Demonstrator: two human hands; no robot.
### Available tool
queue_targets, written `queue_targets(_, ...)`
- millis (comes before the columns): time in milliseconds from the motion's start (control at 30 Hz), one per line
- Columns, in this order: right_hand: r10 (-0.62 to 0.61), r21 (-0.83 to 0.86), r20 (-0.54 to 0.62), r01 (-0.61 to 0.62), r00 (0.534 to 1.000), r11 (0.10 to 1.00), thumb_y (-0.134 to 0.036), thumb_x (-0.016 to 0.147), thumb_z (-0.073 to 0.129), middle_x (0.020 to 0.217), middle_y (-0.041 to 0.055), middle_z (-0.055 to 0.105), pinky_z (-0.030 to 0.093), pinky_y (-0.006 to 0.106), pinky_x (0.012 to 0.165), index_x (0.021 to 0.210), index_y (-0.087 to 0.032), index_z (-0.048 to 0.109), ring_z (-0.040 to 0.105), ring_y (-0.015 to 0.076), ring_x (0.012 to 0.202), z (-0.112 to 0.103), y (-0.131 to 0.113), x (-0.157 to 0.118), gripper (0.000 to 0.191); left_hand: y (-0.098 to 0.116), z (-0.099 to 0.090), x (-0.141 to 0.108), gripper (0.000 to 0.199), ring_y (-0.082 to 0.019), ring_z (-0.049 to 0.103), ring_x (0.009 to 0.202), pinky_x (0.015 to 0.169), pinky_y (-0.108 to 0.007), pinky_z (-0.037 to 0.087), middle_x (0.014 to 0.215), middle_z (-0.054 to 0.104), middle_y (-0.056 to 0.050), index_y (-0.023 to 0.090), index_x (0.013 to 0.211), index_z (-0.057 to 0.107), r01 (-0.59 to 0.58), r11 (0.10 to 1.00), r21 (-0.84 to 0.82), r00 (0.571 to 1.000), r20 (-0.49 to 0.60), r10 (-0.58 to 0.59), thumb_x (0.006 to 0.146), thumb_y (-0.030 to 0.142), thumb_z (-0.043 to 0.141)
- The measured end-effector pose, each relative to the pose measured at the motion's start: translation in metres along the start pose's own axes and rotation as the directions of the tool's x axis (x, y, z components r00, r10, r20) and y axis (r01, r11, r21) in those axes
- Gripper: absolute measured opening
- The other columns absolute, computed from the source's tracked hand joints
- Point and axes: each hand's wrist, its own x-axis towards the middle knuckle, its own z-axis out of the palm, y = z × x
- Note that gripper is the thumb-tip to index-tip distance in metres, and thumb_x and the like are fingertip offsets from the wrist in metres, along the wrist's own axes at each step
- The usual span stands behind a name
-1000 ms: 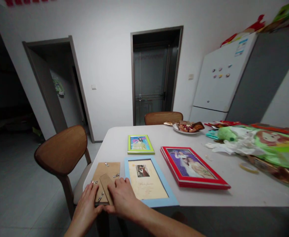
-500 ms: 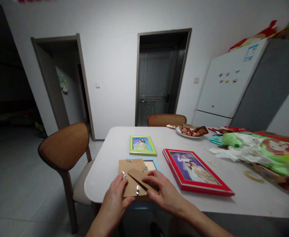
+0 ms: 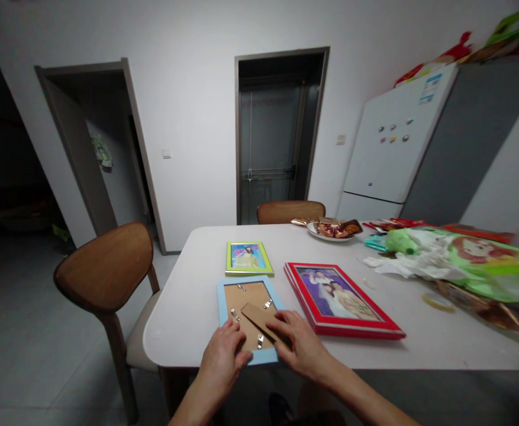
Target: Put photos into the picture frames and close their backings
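Observation:
A light blue frame lies face down near the table's front edge, with a brown backing board inside its opening. Small metal clips and a brown stand flap are on the board. My left hand rests on the frame's lower left corner, fingers bent and close together over the board's edge. My right hand has the stand flap between its thumb and fingers. Behind is a green frame with a photo, and to the right a stack of red frames.
A plate of food stands at the table's back edge. Green bags, white tissue and a tape roll cover the right side. Wooden chairs stand at the left and behind the table.
The backing board has moved from lying askew over the blue frame to sitting within its opening. Both hands moved along with it, slightly right. The view has shifted a little.

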Motion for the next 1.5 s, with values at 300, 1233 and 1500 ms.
queue_targets(300,0.051,-0.17,0.068,-0.039,0.996,0.985,-0.026,0.075,0.042,0.101,0.009,0.051,0.034,0.031,0.078,0.104,-0.02,0.055,0.045,0.0197,0.091,-0.004,-0.002,0.023,0.032,0.001,0.0,-0.007,0.017,-0.02,0.039,0.115,0.095,-0.032,0.032,0.117,0.052,-0.007,0.018,0.088,0.058,0.023,1.0,0.01,1.0,-0.003,-0.023,0.072,0.022,0.055)
queue_targets(1233,-0.111,-0.154,0.131,0.131,0.985,0.979,-0.024,0.08,0.04,0.084,0.0053,0.055,0.031,0.026,0.073,0.085,-0.02,0.063,0.046,0.0156,0.084,0.032,-0.031,0.059,0.023,-0.011,0.008,-0.016,0.053,-0.02,0.041,0.114,0.096,-0.031,0.032,0.112,0.055,-0.007,0.018,0.111,0.048,0.049,0.995,-0.082,0.999,-0.017,-0.051,0.061,0.023,0.064)
queue_targets(1500,-0.134,-0.097,0.141,0.149,0.981,0.984,-0.021,0.076,0.047,0.067,0.003,0.056,0.031,0.022,0.067,0.062,-0.017,0.064,0.047,0.0125,0.073,0.045,-0.036,0.074,0.023,-0.01,0.003,-0.018,0.051,-0.02,0.043,0.11,0.096,-0.031,0.032,0.11,0.056,-0.008,0.016,0.109,0.05,0.033,0.993,-0.117,0.999,-0.017,-0.035,0.06,0.02,0.065)
